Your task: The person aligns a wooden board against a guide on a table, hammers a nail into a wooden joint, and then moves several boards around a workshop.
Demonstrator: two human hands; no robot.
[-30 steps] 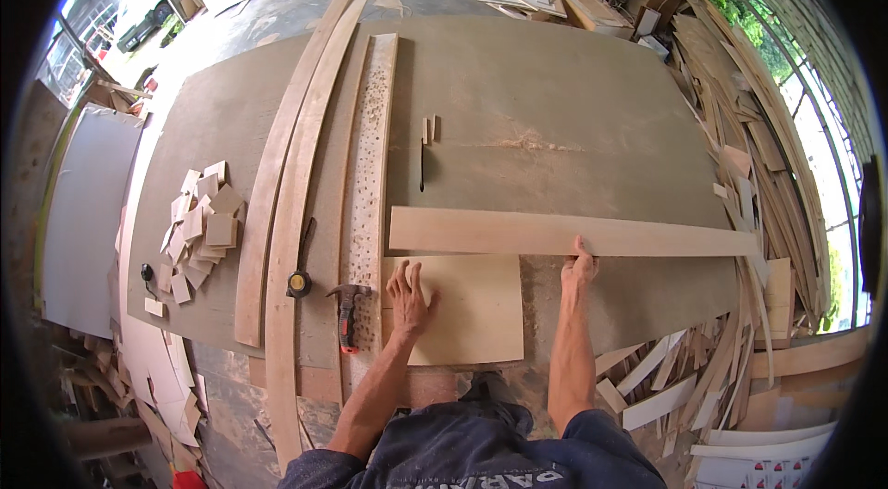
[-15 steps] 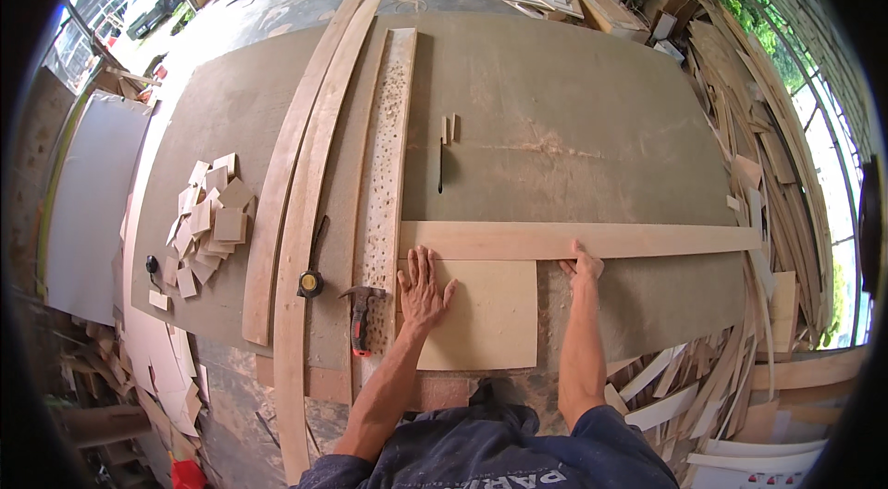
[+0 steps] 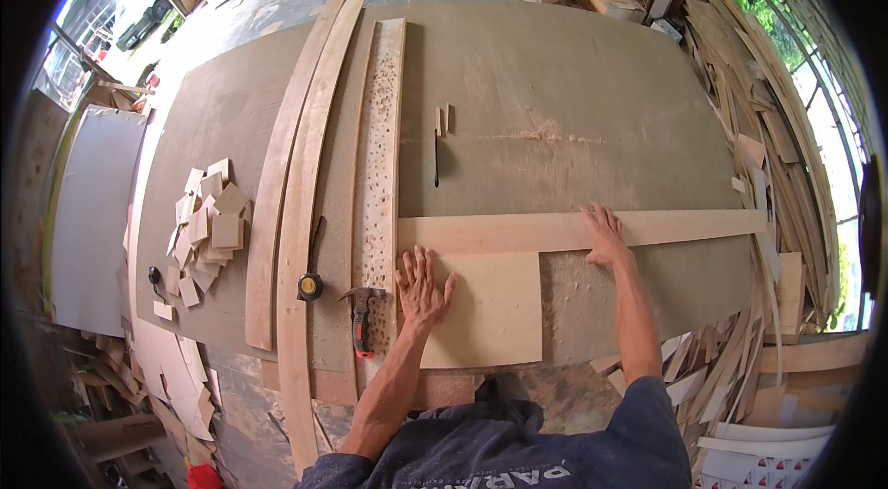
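A long pale wooden plank (image 3: 518,232) lies crosswise on the worktable, its left end against a long narrow strip (image 3: 377,156) speckled with holes or spots. My right hand (image 3: 607,235) is spread over the plank with the fingers apart. Below the plank's left part is a flat, nearly square plywood panel (image 3: 486,313). My left hand (image 3: 424,288) rests flat on that panel's upper left corner, fingers stretched. Just left of my left wrist, a claw hammer (image 3: 363,322) with a red and black handle lies on the speckled strip.
Two long planks (image 3: 294,184) run away from me on the left, with a tape measure (image 3: 310,286) on one. Farther left is a heap of small wooden squares (image 3: 213,221). A thin black pencil-like stick (image 3: 437,160) lies mid-table. Timber offcuts (image 3: 772,128) are stacked along the right.
My right hand has gone from gripping the plank's near edge to lying spread on top, slightly farther right. My left hand stays on the panel. The whole view has shifted slightly.
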